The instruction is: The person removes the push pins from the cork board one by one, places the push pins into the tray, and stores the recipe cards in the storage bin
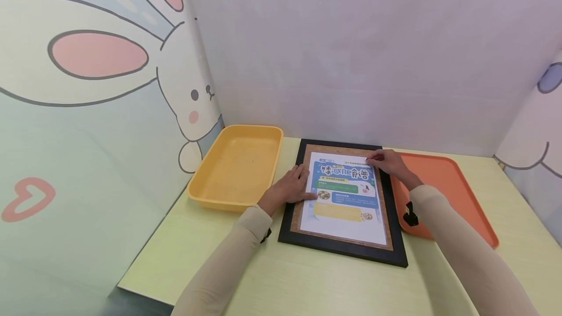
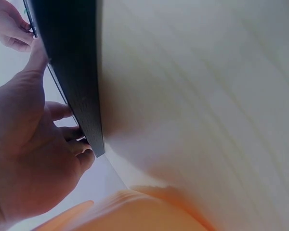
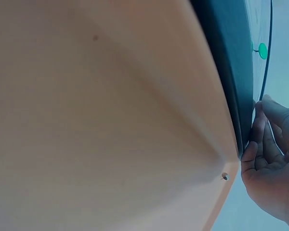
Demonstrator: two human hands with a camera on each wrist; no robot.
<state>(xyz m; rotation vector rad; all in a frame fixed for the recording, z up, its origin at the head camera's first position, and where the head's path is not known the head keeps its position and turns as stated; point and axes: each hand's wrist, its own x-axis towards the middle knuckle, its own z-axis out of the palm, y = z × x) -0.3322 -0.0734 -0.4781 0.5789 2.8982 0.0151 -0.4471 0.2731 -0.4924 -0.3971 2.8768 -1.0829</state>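
A printed sheet with blue, green and yellow blocks lies on a black-framed cork board. My left hand rests across the board's left side, thumb stretched onto the sheet. In the left wrist view, the left hand has its fingers over the black frame. At the sheet's upper right corner, my right hand pinches a small dark thing, mostly hidden by the fingertips. A green pushpin stands in the board near the right hand in the right wrist view.
Left of the board stands a yellow tray. An orange tray lies on the right, close against the frame, under the right forearm. Walls enclose the pale table at the back and sides.
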